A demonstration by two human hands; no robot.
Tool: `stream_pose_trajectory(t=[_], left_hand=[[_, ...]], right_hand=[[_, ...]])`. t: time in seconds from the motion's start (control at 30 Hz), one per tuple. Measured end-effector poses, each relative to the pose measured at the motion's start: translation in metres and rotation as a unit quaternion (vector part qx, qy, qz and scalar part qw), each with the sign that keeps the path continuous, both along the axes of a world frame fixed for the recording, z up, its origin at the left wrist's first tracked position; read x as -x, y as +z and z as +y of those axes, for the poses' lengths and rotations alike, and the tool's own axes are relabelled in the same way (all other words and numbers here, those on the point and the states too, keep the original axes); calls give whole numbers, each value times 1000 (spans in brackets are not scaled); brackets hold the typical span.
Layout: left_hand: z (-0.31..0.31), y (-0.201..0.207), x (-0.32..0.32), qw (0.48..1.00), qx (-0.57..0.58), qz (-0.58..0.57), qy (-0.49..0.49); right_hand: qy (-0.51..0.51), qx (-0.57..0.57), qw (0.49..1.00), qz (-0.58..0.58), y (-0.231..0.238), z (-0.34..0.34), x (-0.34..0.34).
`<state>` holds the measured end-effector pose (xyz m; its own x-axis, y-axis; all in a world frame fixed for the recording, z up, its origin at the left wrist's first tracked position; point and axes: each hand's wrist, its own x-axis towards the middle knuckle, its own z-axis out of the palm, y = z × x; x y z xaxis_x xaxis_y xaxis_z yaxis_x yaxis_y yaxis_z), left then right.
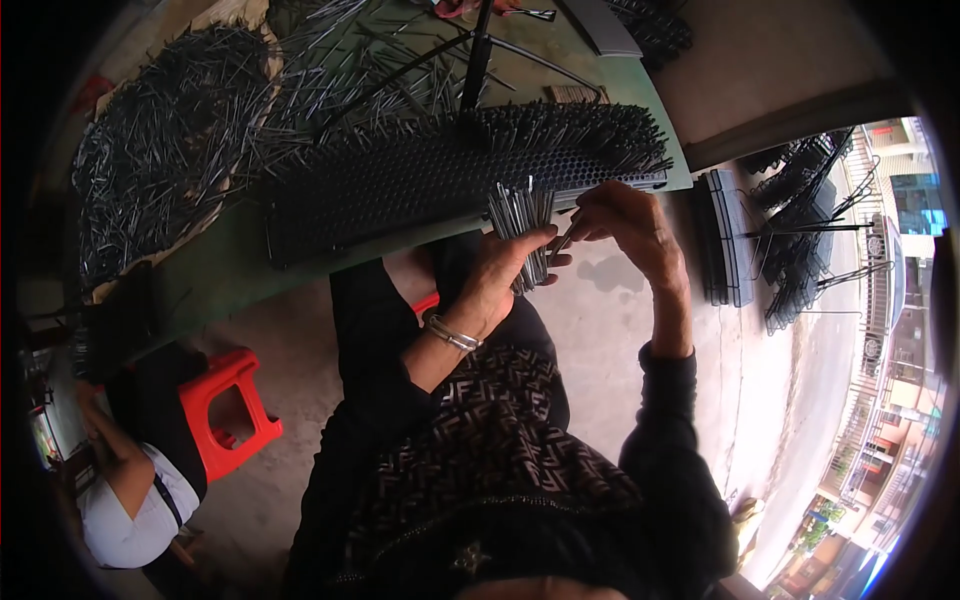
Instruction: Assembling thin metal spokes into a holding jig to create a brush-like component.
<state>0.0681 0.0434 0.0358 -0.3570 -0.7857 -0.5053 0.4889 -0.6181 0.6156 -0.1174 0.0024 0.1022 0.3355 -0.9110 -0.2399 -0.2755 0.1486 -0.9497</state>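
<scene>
A bundle of thin dark metal rods (520, 215) stands upright in my left hand (500, 265), whose fingers wrap round it just off the table's front edge. My right hand (625, 225) is close by on the right, its fingertips pinched on a single thin rod (562, 243) beside the bundle. Behind both hands lies a long black perforated rack (400, 190) with rows of round holes. Many rods (570, 125) stick up from the holes along its far and right parts, while the holes nearer me and to the left show bare.
Loose rods (170, 140) heap on brown paper at the left of the green table (210, 290). A black stand (478, 75) rises behind the rack. A red stool (235, 410) and another person (140, 505) are at lower left. More black racks (725, 240) stand on the right.
</scene>
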Motion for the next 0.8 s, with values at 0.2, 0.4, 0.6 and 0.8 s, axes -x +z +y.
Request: stream_pose_trajectory(t=[0.2, 0.4, 0.6, 0.8], left_hand=[[-4, -1, -2, 998, -20, 57, 15], [-3, -1, 5, 997, -46, 62, -3], [-2, 0, 3, 999, -35, 30, -12], [-1, -1, 3, 999, -22, 33, -21]], right_hand=[[-281, 307, 887, 198, 1, -15, 11], [-301, 389, 826, 274, -39, -41, 23], [-291, 396, 823, 284, -34, -39, 19], [-294, 389, 828, 277, -36, -39, 24]])
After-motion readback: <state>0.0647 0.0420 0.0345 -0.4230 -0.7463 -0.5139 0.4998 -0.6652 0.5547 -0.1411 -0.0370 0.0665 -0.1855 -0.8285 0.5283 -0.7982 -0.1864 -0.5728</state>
